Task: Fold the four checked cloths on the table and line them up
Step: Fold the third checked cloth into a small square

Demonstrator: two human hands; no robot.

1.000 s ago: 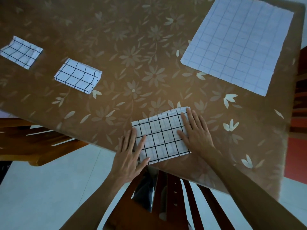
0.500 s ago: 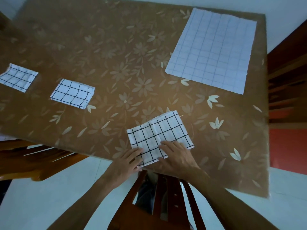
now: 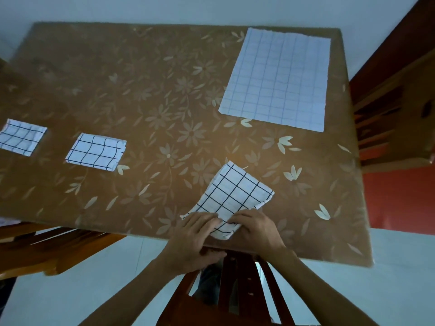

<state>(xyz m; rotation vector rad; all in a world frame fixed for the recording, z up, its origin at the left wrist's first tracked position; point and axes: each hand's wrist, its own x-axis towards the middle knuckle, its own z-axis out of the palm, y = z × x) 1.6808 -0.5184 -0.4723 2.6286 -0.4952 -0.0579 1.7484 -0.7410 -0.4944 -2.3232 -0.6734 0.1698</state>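
Observation:
A partly folded white cloth with a black check (image 3: 231, 195) lies near the table's front edge, turned at an angle. My left hand (image 3: 191, 240) and my right hand (image 3: 255, 228) both grip its near edge, which is lifted off the table. Two folded checked cloths lie at the left: one (image 3: 96, 151) nearer the middle, one (image 3: 21, 136) at the far left edge of view. A large checked cloth (image 3: 279, 78) lies spread flat at the far right of the table.
The table (image 3: 153, 102) has a brown floral cover. A wooden chair back (image 3: 235, 290) stands right below my hands, another chair (image 3: 35, 250) at the front left, and wooden furniture (image 3: 395, 102) along the right side.
My hands slid from flat on the cloth to its near edge and took hold of it. The cloth has turned clockwise and its near edge has risen. The view has tilted up.

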